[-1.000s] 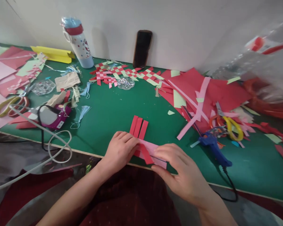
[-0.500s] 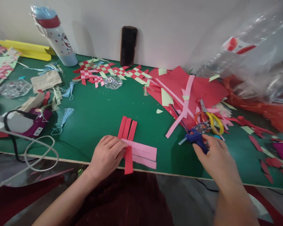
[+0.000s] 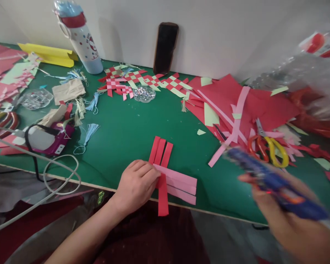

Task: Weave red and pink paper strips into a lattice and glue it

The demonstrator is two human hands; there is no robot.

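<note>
Head view: pressed red and pink paper strips flat under left hand; clutched blue glue gun in right hand, lower right; probably best pinned firmly.

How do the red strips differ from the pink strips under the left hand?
The red strips run away from the person; the pink strips lie crosswise. One red strip overhangs the green table's near edge; the pink strips stay on it. The left hand covers the pink strips' left ends, while the red strips' far ends lie bare. Both sets: three flat paper strips, interlaced.
</note>
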